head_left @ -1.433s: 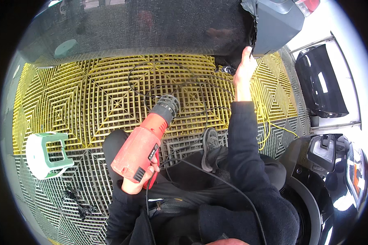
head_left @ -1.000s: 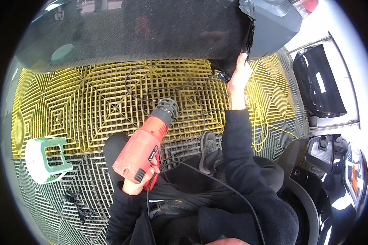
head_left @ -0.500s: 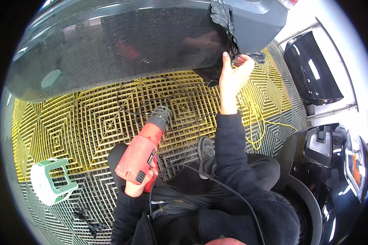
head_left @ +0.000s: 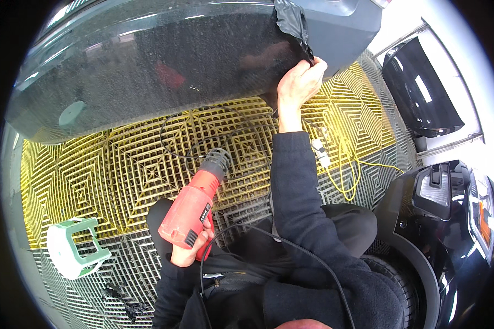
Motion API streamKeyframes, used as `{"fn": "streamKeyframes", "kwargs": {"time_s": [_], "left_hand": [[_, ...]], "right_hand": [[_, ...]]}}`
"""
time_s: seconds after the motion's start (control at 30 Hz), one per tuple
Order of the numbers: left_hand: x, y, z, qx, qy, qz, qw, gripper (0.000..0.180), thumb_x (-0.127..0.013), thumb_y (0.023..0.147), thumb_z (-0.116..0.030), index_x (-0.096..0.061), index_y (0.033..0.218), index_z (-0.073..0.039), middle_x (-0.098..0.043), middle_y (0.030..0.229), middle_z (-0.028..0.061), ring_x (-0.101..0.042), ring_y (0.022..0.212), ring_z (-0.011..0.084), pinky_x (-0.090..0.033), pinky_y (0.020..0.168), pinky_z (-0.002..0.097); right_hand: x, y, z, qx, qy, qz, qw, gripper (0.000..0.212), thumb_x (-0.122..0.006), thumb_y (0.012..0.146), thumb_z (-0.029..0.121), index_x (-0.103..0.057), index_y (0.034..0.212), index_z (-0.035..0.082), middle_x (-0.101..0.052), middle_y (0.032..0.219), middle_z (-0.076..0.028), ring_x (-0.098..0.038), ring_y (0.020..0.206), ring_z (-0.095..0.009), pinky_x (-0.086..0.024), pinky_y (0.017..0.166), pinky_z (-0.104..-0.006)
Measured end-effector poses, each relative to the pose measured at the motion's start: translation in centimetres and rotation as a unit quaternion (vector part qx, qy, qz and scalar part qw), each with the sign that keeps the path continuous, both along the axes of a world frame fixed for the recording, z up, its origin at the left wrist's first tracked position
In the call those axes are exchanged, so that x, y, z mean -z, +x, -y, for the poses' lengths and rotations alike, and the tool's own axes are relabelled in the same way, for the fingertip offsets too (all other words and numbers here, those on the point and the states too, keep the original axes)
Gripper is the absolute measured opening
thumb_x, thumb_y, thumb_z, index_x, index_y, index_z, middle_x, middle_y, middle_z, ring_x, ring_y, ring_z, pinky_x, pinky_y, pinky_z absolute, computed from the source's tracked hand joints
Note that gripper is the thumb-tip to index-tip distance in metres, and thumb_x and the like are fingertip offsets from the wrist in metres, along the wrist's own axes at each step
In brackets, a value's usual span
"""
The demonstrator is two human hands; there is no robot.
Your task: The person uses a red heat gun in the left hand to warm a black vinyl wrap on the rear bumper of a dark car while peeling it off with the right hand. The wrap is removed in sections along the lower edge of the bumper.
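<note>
My left hand (head_left: 196,248) grips the handle of a red heat gun (head_left: 187,213), its dark slotted nozzle tilted up toward a dark car body panel (head_left: 148,77). That panel carries a glossy black film with a wrinkled, speckled surface. At its right end a loose, folded flap of black film (head_left: 291,24) hangs down. My right hand (head_left: 301,83) pinches the flap's lower edge between thumb and fingers, close against the panel. The heat gun stays apart from the panel.
A pale green plastic stool (head_left: 71,247) lies tipped at the left, near black film scraps (head_left: 127,302). Yellow cord (head_left: 346,170) and a white socket block (head_left: 320,153) lie on the grid floor. A black car front (head_left: 439,230) stands at right; a black panel (head_left: 420,93) leans behind.
My right hand has gone from loosely spread beside the film to pinching its edge, moving slightly left and up. The heat gun stays in my left hand, nearly unmoved.
</note>
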State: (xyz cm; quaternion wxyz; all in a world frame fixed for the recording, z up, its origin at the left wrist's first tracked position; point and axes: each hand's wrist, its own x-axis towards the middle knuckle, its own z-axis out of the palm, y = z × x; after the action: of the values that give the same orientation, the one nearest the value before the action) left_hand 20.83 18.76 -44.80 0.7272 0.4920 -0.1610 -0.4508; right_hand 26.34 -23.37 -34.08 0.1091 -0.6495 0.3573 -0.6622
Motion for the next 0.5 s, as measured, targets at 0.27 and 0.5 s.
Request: {"fn": "streamKeyframes", "kwargs": {"time_s": [0.27,0.5], "left_hand": [[-1.6,-1.1,0.2,-0.045,0.017,-0.004,0.999,0.026,-0.067,0.09,-0.008,-0.059,0.114,-0.003,-0.061,0.102,0.0041,-0.064,0.086,0.0143,-0.051,0.08,0.0283],[-1.3,-1.7,-0.5,-0.026,-0.016,0.005,1.0,0.032,-0.069,0.092,-0.006,-0.058,0.121,-0.003,-0.062,0.104,0.0056,-0.066,0.087,0.0162,-0.056,0.079,0.0312]], "right_hand": [[-0.3,-0.8,0.9,0.01,-0.02,-0.069,0.997,0.033,-0.058,0.102,0.036,-0.061,0.099,0.003,-0.068,0.074,-0.022,-0.066,0.071,-0.046,-0.048,0.064,-0.0515],[-0.5,-0.9,1.6,-0.086,-0.024,-0.026,0.996,0.044,-0.057,0.103,0.042,-0.067,0.089,0.002,-0.065,0.07,-0.022,-0.063,0.062,-0.043,-0.048,0.06,-0.0452]]}}
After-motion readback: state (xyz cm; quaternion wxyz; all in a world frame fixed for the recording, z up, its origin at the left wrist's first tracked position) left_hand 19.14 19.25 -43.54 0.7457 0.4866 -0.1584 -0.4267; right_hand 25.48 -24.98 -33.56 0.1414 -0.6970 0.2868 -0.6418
